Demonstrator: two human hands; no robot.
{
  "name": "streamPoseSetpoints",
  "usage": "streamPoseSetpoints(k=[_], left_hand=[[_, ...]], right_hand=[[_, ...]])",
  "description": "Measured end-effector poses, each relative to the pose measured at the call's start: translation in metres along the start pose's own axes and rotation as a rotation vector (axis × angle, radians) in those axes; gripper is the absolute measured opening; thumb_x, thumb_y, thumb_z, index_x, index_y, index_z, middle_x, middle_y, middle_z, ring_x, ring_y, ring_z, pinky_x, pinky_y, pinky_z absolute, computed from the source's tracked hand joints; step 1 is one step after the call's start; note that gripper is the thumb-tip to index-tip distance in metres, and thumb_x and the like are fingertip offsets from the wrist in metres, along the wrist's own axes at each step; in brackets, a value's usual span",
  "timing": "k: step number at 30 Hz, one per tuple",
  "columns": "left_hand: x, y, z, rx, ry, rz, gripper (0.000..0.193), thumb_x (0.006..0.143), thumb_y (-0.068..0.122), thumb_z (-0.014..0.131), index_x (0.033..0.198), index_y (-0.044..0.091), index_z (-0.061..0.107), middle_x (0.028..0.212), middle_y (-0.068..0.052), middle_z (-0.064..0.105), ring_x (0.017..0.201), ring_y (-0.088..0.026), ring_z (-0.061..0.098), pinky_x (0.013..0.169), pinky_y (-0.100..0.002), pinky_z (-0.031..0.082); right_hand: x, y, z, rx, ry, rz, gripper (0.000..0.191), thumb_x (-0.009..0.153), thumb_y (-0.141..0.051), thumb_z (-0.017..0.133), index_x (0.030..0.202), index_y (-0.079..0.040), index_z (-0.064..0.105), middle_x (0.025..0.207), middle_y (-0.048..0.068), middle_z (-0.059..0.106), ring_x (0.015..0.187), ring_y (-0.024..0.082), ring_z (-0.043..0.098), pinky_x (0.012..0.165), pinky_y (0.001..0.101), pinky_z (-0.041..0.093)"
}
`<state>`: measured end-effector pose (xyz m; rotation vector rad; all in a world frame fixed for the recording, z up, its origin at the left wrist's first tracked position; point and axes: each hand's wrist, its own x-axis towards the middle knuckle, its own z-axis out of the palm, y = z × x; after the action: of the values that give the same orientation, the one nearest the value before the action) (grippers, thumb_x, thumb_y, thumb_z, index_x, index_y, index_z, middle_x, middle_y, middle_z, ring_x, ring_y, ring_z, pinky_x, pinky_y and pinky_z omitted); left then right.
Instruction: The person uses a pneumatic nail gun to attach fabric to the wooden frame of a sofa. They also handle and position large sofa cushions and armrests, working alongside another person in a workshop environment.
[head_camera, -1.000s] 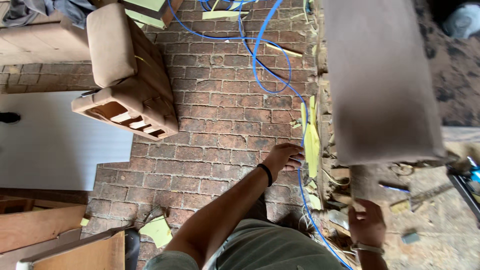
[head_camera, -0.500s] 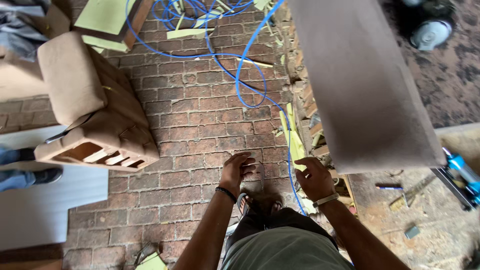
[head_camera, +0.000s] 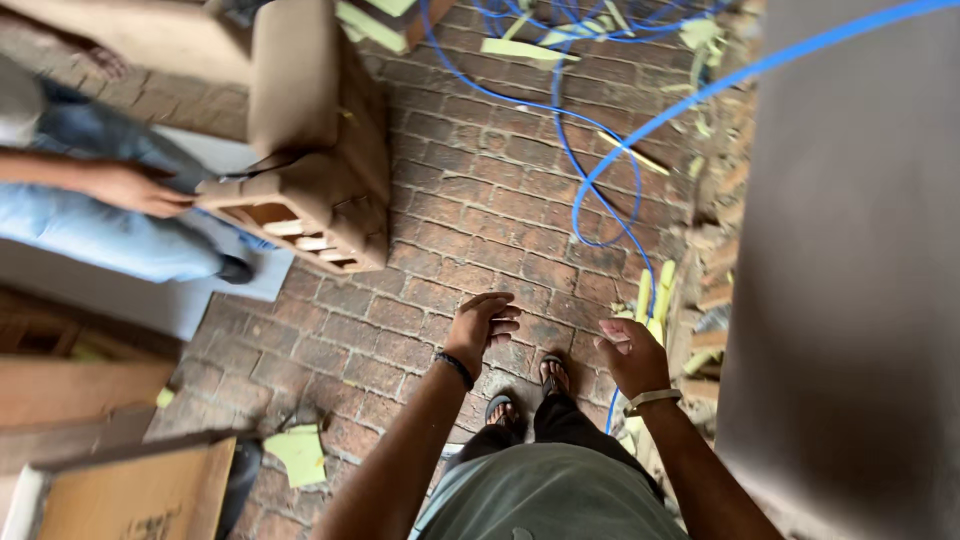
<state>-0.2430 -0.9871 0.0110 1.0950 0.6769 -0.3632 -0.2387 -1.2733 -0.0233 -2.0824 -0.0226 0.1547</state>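
My left hand hangs over the red brick floor, fingers loosely curled and apart, holding nothing. My right hand is beside it, a band on the wrist, fingers half bent, also holding nothing. It is close to the blue hose that runs down past yellow foam strips. A large brown upholstered panel stands upright just right of my right hand. My feet in sandals show below my hands.
A brown upholstered chair frame lies tipped at upper left, with another person's hand and jeans next to it. Wooden boards and a foam scrap lie at lower left. Broken bricks edge the right side.
The view has swung so the chair frame and the other person came closer. My hands stay in front of me, the right one now raised slightly and off the hose.
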Motion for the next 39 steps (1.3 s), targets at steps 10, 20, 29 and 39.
streamPoseSetpoints(k=[10,20,29,39], left_hand=[[-0.027,0.041,-0.023,-0.13,0.273,0.112,0.027,0.099,0.021,0.059,0.119,0.006,0.069,0.097,-0.005,0.077,0.076,-0.014,0.071,0.067,-0.028,0.055],[-0.094,0.01,-0.095,-0.331,0.61,0.104,0.027,0.098,0.025,0.061,0.116,0.008,0.07,0.098,-0.005,0.076,0.077,-0.014,0.071,0.069,-0.03,0.054],[-0.089,0.008,-0.109,-0.342,0.578,0.149,0.028,0.098,0.029,0.063,0.115,0.008,0.069,0.1,-0.004,0.077,0.082,-0.014,0.071,0.073,-0.031,0.053],[-0.096,0.033,-0.142,-0.384,0.501,0.25,0.023,0.102,0.024,0.058,0.116,0.009,0.069,0.1,-0.005,0.076,0.083,-0.015,0.071,0.077,-0.032,0.055]], right_hand=[[0.15,-0.013,0.069,0.116,-0.506,0.156,0.038,0.083,-0.024,0.076,0.115,-0.005,0.072,0.101,0.011,0.077,0.081,0.018,0.073,0.071,0.0326,0.056],[0.163,-0.085,0.153,-0.121,-0.803,0.06,0.042,0.082,-0.026,0.074,0.119,-0.006,0.071,0.106,0.01,0.079,0.085,0.016,0.076,0.079,0.0312,0.06],[0.138,-0.098,0.179,-0.184,-0.907,0.034,0.047,0.081,-0.029,0.075,0.122,-0.008,0.07,0.107,0.009,0.077,0.085,0.016,0.073,0.078,0.0321,0.06],[0.102,-0.101,0.176,-0.291,-0.885,0.005,0.044,0.083,-0.029,0.074,0.121,-0.008,0.07,0.106,0.009,0.078,0.084,0.016,0.073,0.082,0.0316,0.059]])
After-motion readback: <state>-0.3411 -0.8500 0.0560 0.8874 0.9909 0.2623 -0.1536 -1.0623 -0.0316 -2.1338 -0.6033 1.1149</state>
